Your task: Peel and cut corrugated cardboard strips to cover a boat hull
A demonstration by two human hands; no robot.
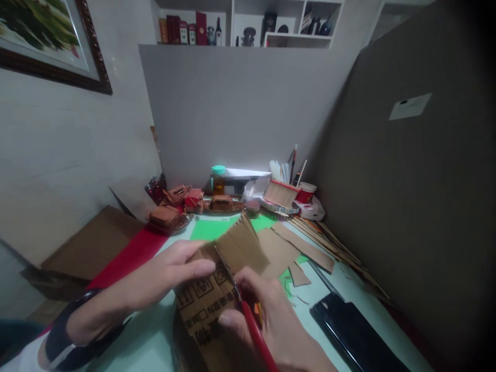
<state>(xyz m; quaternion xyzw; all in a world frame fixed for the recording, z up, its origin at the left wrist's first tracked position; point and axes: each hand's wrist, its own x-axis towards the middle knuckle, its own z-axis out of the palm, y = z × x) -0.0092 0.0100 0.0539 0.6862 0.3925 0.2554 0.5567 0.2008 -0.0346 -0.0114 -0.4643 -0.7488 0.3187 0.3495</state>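
Observation:
A printed piece of brown cardboard (205, 310) is tilted up in front of me, with dark symbols and lettering on its face. My left hand (170, 271) is closed on its upper left edge, the thumb lying across the front. Red-handled scissors (253, 328) are in my right hand (267, 315), whose fingers wrap round the handle. Their narrow blades lie along the cardboard, pointing up and to the left. Beyond the blades, a plain brown flap (244, 245) stands at an angle from the printed part.
Cardboard scraps (279, 250) and green paper (209, 229) lie on the pale table (149, 336). A black phone-like object (352, 333) rests at the right. Small brown models (166, 217), a jar (218, 181) and a pen box (282, 194) line the back, before a grey panel (240, 103).

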